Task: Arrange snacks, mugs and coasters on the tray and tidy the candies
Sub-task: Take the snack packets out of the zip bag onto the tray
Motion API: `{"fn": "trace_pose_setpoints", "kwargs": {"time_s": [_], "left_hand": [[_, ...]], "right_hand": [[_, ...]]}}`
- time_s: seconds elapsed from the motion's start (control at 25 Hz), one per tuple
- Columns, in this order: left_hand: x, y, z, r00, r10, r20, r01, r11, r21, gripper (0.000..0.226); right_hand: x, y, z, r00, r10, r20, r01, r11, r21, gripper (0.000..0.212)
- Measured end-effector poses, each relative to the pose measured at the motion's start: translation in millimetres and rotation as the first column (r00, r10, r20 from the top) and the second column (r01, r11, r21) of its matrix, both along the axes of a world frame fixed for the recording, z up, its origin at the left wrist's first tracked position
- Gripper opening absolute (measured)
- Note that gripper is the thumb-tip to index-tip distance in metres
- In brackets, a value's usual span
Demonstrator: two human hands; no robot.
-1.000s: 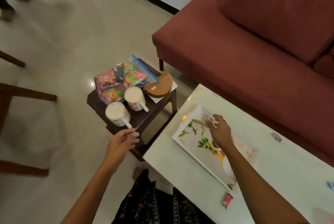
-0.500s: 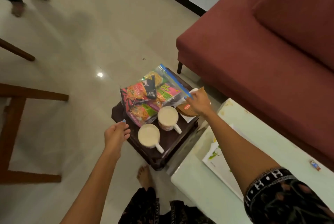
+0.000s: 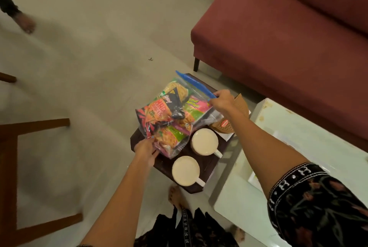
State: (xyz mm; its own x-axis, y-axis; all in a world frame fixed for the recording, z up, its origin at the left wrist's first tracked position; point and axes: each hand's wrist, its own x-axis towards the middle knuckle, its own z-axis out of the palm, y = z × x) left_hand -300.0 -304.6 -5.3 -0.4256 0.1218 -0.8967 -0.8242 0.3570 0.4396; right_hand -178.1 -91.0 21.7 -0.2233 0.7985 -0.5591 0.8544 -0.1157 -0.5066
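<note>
A clear zip bag of colourful snack packets point(image 3: 173, 115) with a blue seal strip lies on a small dark stool point(image 3: 207, 169). My left hand point(image 3: 146, 150) grips the bag's near lower corner. My right hand point(image 3: 224, 102) holds its far corner by the blue strip. Two white mugs stand beside the bag: one point(image 3: 204, 141) nearer the bag, one point(image 3: 186, 170) closer to me. A stack of brown coasters point(image 3: 239, 111) lies partly under my right forearm. A corner of the white tray point(image 3: 253, 179) shows on the pale table point(image 3: 298, 141), mostly hidden by my arm.
A red sofa point(image 3: 288, 33) stands behind the stool and table. A wooden chair frame point(image 3: 12, 167) is at the left. Another person's foot point(image 3: 25, 22) is on the floor at the far left. My own foot point(image 3: 176, 195) rests below the stool.
My right hand left the tray, reached across to the stool and took the bag's blue-strip corner. My left hand moved forward and gripped the bag's near corner. The view swung left.
</note>
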Motion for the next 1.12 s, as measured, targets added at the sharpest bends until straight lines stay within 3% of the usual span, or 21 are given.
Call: {"fn": "trace_pose_setpoints", "kwargs": {"time_s": [0.04, 0.12, 0.24, 0.32, 0.44, 0.48, 0.56, 0.64, 0.68, 0.76, 0.88, 0.96, 1.0, 1.04, 1.08, 1.12], "left_hand": [[-4, -2, 0, 0.999, 0.029, -0.019, -0.029, 0.999, 0.019, 0.028], [16, 18, 49, 0.995, 0.013, -0.097, -0.001, 0.992, 0.122, 0.015], [9, 26, 53, 0.983, 0.087, -0.160, -0.068, 0.990, 0.122, 0.021], [16, 31, 57, 0.986, 0.084, -0.141, -0.066, 0.990, 0.122, 0.014], [60, 40, 88, 0.992, 0.053, -0.114, -0.031, 0.981, 0.190, 0.015], [81, 45, 105, 0.985, 0.035, -0.166, -0.004, 0.983, 0.183, 0.011], [120, 55, 139, 0.903, -0.016, -0.430, 0.056, 0.995, 0.081, 0.014], [167, 63, 183, 0.735, -0.030, -0.677, 0.156, 0.980, 0.126, 0.026], [189, 71, 207, 0.683, -0.035, -0.730, 0.264, 0.943, 0.202, 0.024], [240, 92, 246, 0.599, -0.194, -0.777, 0.551, 0.804, 0.223, 0.033], [316, 121, 272, 0.295, -0.483, -0.824, 0.793, 0.605, -0.070, 0.042], [355, 130, 261, 0.122, -0.601, -0.790, 0.809, 0.521, -0.272, 0.027], [371, 130, 250, 0.078, -0.657, -0.749, 0.808, 0.483, -0.339, 0.026], [382, 127, 239, 0.083, -0.699, -0.710, 0.809, 0.464, -0.362, 0.027], [391, 122, 227, 0.133, -0.731, -0.669, 0.823, 0.457, -0.337, 0.028], [403, 115, 216, 0.199, -0.756, -0.624, 0.847, 0.453, -0.278, 0.028]], "right_hand": [[-7, 1, 6, 0.995, -0.044, -0.093, 0.047, 0.999, 0.023, 0.024], [31, 8, 74, 0.953, -0.135, -0.273, 0.181, 0.971, 0.153, 0.019], [30, 4, 95, 0.881, -0.206, -0.425, 0.301, 0.939, 0.168, 0.015], [33, -7, 107, 0.788, -0.274, -0.552, 0.357, 0.933, 0.047, 0.014], [77, -15, 162, 0.571, -0.314, -0.759, 0.395, 0.915, -0.082, 0.006], [96, -19, 183, 0.515, -0.287, -0.808, 0.389, 0.918, -0.078, 0.010], [133, -32, 213, 0.455, -0.208, -0.866, 0.372, 0.928, -0.027, 0.018], [177, -53, 231, 0.501, -0.100, -0.859, 0.395, 0.910, 0.124, 0.018], [194, -62, 235, 0.562, -0.049, -0.826, 0.415, 0.880, 0.230, 0.015], [230, -84, 236, 0.708, 0.054, -0.704, 0.425, 0.764, 0.486, 0.006], [287, -119, 221, 0.906, 0.091, -0.413, 0.318, 0.495, 0.808, 0.008], [329, -137, 204, 0.953, 0.063, -0.296, 0.234, 0.465, 0.854, 0.007], [349, -146, 193, 0.948, 0.044, -0.315, 0.243, 0.541, 0.805, 0.007], [366, -153, 184, 0.896, -0.019, -0.444, 0.341, 0.669, 0.660, 0.011], [382, -158, 178, 0.757, -0.175, -0.630, 0.502, 0.773, 0.388, 0.017], [398, -160, 174, 0.554, -0.390, -0.736, 0.628, 0.776, 0.062, 0.024]]}}
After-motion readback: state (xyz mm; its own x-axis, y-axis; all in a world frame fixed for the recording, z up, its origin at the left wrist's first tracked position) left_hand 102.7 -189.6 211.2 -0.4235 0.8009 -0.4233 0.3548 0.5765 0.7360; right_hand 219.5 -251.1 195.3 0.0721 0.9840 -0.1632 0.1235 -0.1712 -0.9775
